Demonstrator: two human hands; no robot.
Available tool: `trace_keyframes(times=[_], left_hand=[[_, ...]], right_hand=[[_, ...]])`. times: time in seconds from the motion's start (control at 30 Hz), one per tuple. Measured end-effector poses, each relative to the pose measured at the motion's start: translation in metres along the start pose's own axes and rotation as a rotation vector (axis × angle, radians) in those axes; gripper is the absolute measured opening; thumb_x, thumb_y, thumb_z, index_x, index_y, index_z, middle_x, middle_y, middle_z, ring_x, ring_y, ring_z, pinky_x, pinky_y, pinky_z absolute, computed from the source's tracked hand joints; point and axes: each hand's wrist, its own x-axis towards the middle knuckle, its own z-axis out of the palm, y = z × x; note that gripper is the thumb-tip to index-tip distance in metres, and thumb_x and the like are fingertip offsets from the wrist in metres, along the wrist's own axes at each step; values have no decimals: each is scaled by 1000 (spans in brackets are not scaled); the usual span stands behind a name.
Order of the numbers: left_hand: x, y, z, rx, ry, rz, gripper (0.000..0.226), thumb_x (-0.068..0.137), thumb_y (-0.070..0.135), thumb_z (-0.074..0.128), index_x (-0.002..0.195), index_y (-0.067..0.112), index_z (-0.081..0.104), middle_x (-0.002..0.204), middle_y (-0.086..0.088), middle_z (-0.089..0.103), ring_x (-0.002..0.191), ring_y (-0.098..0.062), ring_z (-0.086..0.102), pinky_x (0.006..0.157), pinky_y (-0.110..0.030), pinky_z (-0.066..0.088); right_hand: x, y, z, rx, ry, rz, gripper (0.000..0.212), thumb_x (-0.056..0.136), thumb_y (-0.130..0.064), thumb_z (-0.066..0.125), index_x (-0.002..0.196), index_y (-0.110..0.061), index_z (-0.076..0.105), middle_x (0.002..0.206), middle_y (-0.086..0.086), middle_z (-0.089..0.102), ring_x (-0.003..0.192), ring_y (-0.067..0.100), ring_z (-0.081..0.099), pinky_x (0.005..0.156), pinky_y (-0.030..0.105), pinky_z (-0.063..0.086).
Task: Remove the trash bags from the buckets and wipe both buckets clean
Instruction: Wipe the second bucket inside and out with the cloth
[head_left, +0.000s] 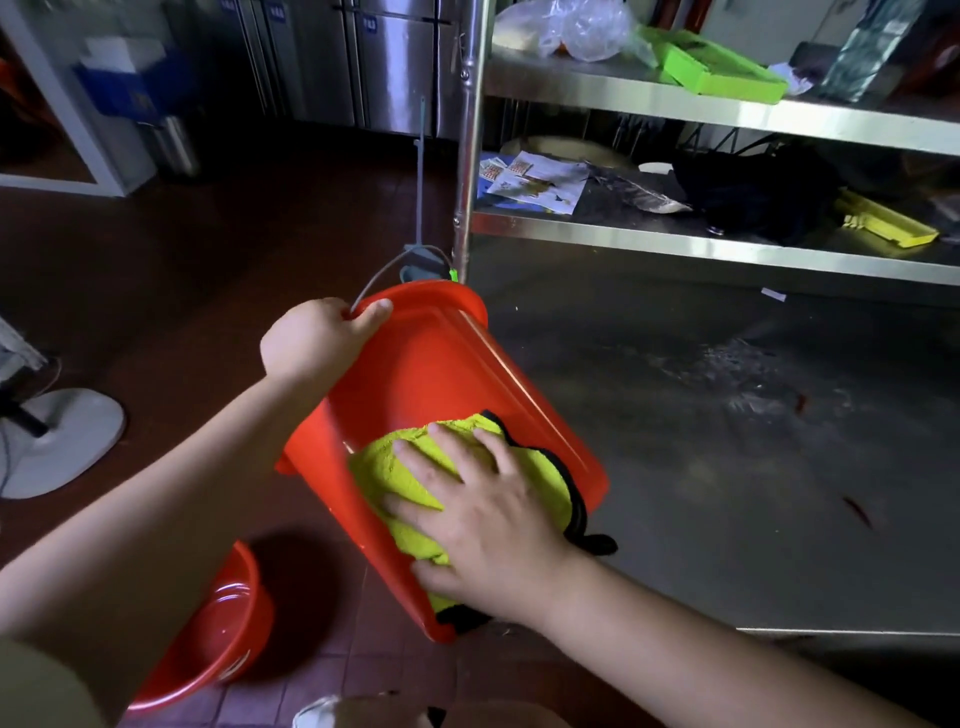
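Observation:
A red bucket (431, 374) lies tilted on its side at the edge of a steel table (727, 441), its outer wall facing up. My left hand (317, 338) grips its rim beside the wire handle (384, 270). My right hand (488, 525) presses flat, fingers spread, on a yellow-green cloth (395, 473) with a black edge, laid against the bucket's wall near its base. A second red bucket (218, 623) stands on the floor at lower left, its inside wet and shiny. No trash bag shows in either bucket.
Steel shelves (727, 109) behind the table hold a green tray (717, 67), a plastic bag, papers, a black bag and a yellow item. A steel post (467, 156) stands by the bucket. A white fan base (57, 441) sits on the red tiled floor at left.

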Motion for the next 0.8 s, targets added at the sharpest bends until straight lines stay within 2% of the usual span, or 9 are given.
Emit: trace_keyframes(times=[0.2,0.27,0.33,0.4,0.5,0.63,0.7,0.8], left_hand=[[-11,-31,6,-111,109,-72,59,73,77,46,63,19,56,57,4,55,62,-21,52,54,-30,32],[-15,-40,7,-172,110,-108,58,73,75,48,60,19,53,54,3,54,58,-19,52,52,-29,30],[-18,-45,8,-223,111,-138,57,73,73,50,60,18,54,54,3,55,56,-15,51,52,-29,31],[-19,-47,9,-249,117,-158,56,73,72,50,63,17,57,55,3,57,57,-13,52,54,-29,33],[-18,-47,9,-264,105,-164,55,74,71,51,66,18,60,56,3,58,58,-13,54,52,-27,34],[-14,-35,9,-262,55,-118,47,76,71,53,66,25,59,57,7,58,58,-8,51,53,-28,33],[-12,-34,7,-289,15,-101,46,78,72,49,67,28,58,59,7,58,60,-11,51,58,-31,34],[-16,-44,3,-368,-4,-122,58,79,73,31,71,21,57,65,2,59,67,-20,53,64,-34,34]], right_hand=[[-3,38,-1,250,64,251,60,74,-60,50,132,-44,48,152,-2,33,135,28,33,104,48,34],[-6,57,3,414,72,346,61,76,-58,53,135,-43,46,154,-5,27,136,24,29,110,41,31],[-5,71,8,618,32,442,61,79,-53,59,137,-46,40,156,-11,18,139,17,21,114,41,26],[0,77,11,685,8,515,62,80,-52,60,137,-52,35,155,-15,15,139,14,19,113,42,27],[18,68,7,487,-10,512,68,77,-65,46,140,-55,24,156,-9,14,137,23,19,109,44,29],[55,32,2,128,41,263,67,77,-64,43,140,-48,30,157,3,17,139,35,18,105,55,23],[72,20,3,61,28,151,62,79,-59,47,138,-44,36,157,4,19,141,36,16,105,59,19],[89,26,7,112,12,124,55,83,-56,47,137,-43,40,156,-1,21,141,32,18,106,58,20]])
